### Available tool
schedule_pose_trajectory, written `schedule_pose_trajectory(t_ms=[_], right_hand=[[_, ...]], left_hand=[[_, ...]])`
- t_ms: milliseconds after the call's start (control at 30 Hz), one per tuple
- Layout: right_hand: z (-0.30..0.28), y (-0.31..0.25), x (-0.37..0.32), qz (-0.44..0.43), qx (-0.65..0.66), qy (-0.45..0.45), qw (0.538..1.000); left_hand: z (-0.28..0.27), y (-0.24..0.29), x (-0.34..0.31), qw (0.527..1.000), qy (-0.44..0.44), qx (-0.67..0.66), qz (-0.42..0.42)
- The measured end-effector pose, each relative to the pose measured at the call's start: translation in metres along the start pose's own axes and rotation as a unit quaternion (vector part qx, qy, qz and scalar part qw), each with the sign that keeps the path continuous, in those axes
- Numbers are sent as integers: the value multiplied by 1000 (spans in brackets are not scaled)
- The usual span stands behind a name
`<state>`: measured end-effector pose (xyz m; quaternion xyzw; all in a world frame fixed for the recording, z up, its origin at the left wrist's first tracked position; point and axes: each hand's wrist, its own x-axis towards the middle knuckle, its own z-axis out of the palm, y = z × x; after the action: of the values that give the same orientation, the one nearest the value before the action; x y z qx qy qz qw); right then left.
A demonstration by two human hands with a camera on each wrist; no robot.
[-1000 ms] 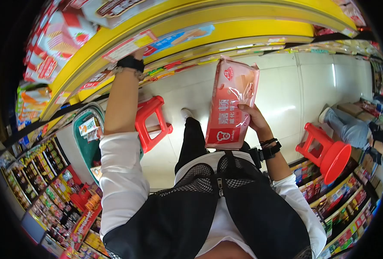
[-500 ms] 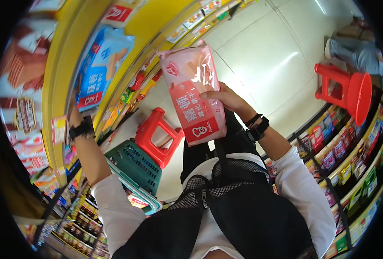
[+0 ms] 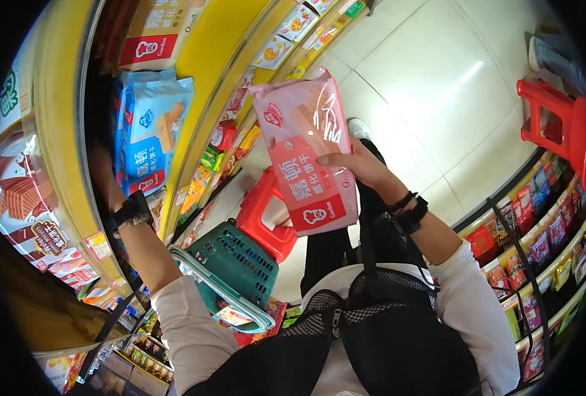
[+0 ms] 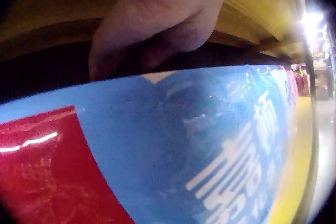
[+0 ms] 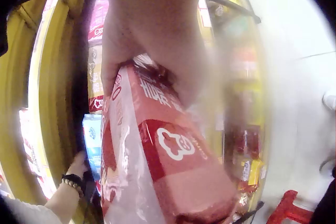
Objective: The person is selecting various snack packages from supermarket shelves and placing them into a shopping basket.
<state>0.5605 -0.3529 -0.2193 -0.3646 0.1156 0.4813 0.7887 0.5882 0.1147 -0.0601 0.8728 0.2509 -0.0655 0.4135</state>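
In the head view, my right hand (image 3: 365, 164) grips a pink pack of wafer biscuits (image 3: 299, 175) by its side, thumb across the front. The right wrist view shows this pack (image 5: 184, 182) from its lower end, below the hand (image 5: 152, 29). My left hand (image 3: 104, 173) is inside the yellow shelf, beside a light-blue pack of wafer biscuits (image 3: 149, 142). From the left wrist, the hand (image 4: 157, 14) reaches over the edge of the blue pack (image 4: 152, 124). Its fingertips are hidden in the dark behind the pack, so I cannot tell whether they hold it.
A brown wafer pack (image 3: 164, 30) stands beyond the blue one. Below the shelf, a green shopping basket (image 3: 230, 261) is close to a red stool (image 3: 266, 214). Another red stool (image 3: 557, 125) stands at right, near a person's leg (image 3: 560, 63) and shelves of snacks (image 3: 524, 264).
My view has turned toward the shelf, bringing the blue pack into sight. The left hand has gone deeper in beside that pack. The right hand keeps holding the pink pack.
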Motion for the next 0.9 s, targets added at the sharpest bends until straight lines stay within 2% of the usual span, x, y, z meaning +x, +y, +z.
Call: schedule_pose_trajectory(t_ms=[100, 167, 433, 467, 533, 600, 633, 700, 900], right_hand=[[-9, 5, -3, 0, 5, -1, 1000], [-11, 6, -2, 15, 12, 4, 1000], [-17, 11, 5, 27, 9, 2, 1000], [-18, 11, 5, 26, 7, 4, 1000], [-17, 11, 6, 21, 7, 15, 1000], [-17, 11, 6, 22, 10, 16, 1000], [-17, 11, 7, 24, 12, 20, 999], [-16, 11, 8, 19, 12, 23, 999], [-15, 10, 8, 31, 22, 28, 999]], left_hand=[[-1, 7, 43, 1000, 9, 10, -10], [-4, 2, 18, 1000, 15, 16, -16], [-15, 8, 17, 998, 34, 40, -38], [-33, 2, 69, 998, 37, 43, -39], [-20, 14, 63, 997, 44, 50, -43], [11, 21, -9, 996, 54, 56, -44], [-16, 13, 56, 996, 60, 59, -43], [-9, 17, 36, 994, 73, 65, -42], [4, 25, 43, 992, 92, 64, -60]])
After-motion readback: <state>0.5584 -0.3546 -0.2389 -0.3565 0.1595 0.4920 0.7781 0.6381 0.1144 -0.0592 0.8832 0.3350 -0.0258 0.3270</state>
